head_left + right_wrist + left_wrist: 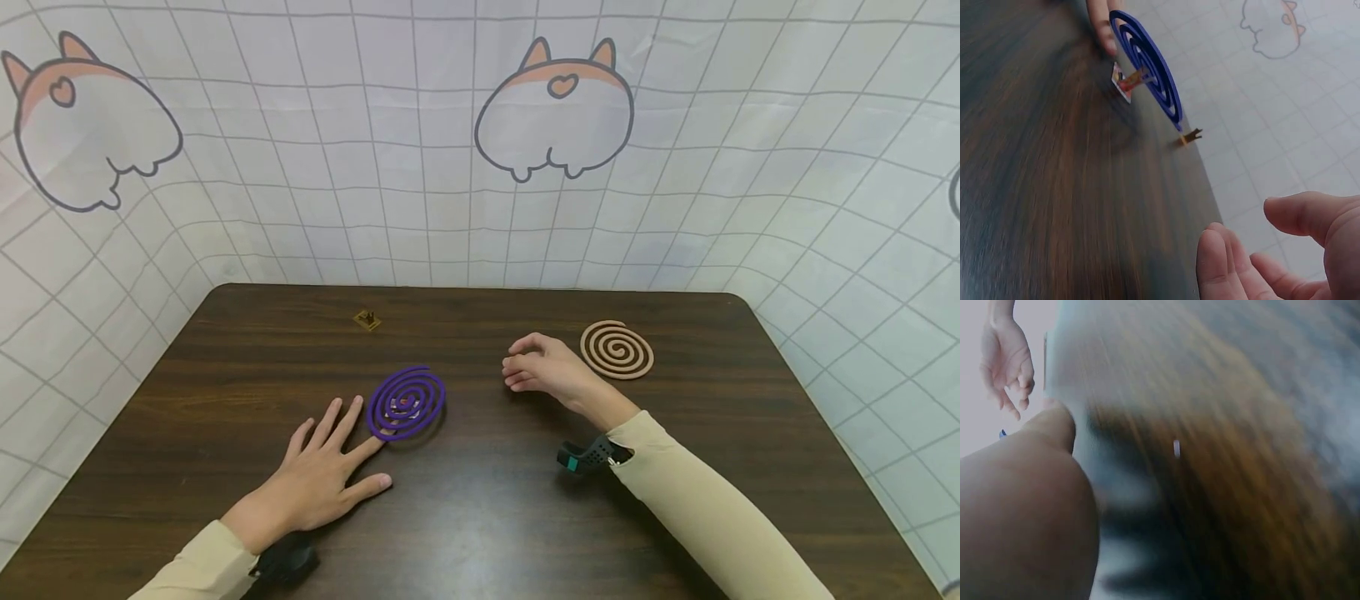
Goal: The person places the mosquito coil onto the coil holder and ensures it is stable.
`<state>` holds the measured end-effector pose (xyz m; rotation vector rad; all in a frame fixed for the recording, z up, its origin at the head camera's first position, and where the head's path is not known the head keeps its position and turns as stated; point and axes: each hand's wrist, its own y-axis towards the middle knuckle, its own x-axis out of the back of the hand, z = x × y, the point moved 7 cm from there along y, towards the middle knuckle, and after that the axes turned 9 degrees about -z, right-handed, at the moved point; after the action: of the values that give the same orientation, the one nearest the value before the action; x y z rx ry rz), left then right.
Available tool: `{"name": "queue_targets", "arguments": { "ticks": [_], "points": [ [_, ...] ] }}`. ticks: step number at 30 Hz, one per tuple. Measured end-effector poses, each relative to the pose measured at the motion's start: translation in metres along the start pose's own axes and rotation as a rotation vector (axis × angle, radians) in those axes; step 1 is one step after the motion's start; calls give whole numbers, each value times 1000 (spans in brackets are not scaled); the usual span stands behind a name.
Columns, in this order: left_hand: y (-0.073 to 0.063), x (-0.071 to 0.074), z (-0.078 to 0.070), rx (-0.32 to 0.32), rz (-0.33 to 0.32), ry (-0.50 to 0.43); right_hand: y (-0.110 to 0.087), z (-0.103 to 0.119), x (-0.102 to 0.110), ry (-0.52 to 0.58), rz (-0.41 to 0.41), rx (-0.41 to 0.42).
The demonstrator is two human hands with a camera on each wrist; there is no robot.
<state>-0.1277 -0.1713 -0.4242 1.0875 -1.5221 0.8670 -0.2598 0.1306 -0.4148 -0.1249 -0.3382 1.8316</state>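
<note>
Pale yellow sleeves [712,512] come in from the near edge, a dark wristband [588,455] at the right cuff, and here is the left hand [318,479] low over the dark wooden table [480,508], fingers spread wide! Its index finger reaches in under the purple coil [1159,61], which sits raised and tilted on a small stand [1133,80] with a patterned base. Fingertip against that base? The coil hides it, and I can't say for certain. Across to the right hand [551,371]: up over the table, fingers loosely bent, thumb apart from them, well away from the purple coil. Just beyond it, a tan coil [617,351] lies flat; over at back left, a little gold stand [367,320]. And behind everything, a white checked cloth [420,125] with cartoon animals!
</note>
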Motion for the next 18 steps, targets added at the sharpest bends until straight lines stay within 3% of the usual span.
{"name": "queue_targets", "arguments": {
  "ticks": [10, 18],
  "points": [
    [-11, 6, 1, -72, 14, 16, -9, 0, 27, -59, -51, 25],
    [-17, 18, -5, -167, -74, 71, -16, 2, 50, -87, -96, 62]
  ]
}}
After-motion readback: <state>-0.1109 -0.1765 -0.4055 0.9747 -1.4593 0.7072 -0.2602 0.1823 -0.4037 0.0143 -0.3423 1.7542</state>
